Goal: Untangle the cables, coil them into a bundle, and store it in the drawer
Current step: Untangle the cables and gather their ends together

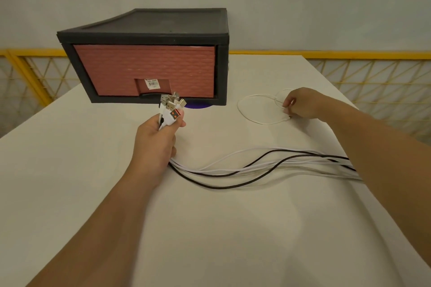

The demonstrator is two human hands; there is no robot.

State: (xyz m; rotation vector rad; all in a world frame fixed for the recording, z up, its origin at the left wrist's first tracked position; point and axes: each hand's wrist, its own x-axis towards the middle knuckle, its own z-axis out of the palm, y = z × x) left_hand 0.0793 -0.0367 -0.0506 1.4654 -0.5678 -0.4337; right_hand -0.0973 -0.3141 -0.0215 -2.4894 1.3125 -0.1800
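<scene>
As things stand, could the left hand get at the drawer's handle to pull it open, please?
Probably not yet. The left hand hovers right in front of the drawer's handle with nothing between them, but its fingers are closed around a bunch of cable plugs, so it has no free grip.

Bundle of white and black cables [261, 166] runs under right forearm, far ends hidden. Cable sections inside closed left hand [158, 140] hidden. Thin white looped cord [256, 109]: end covered by curled fingers of right hand [303, 103]. Purple flat object [197, 105] mostly hidden under black-framed drawer unit with reddish-brown front [149, 70]; identity unclear. Barcode sticker [151, 83] text too small.
</scene>
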